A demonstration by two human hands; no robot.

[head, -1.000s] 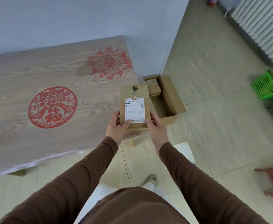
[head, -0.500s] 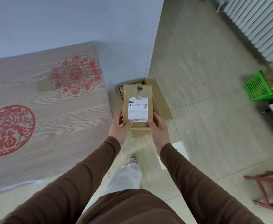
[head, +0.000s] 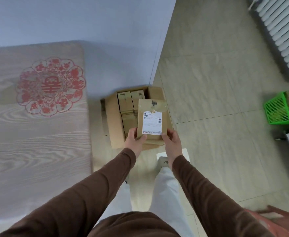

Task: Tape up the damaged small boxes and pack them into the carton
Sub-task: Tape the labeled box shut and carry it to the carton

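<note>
Now hovering right over the open carton (head: 113, 127) on the floor instead of by the counter (head: 37, 134); left hand (head: 134, 140) and right hand (head: 172, 142) gripping the small box (head: 152, 115); probably lowering it beside two packed boxes (head: 131, 106) next.

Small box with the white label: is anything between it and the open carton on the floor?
Nothing visible blocks it. The small box, held by the left hand and right hand, hangs over the carton's right side. Two packed boxes fill the left part; the space directly beneath is hidden by the held box.
</note>
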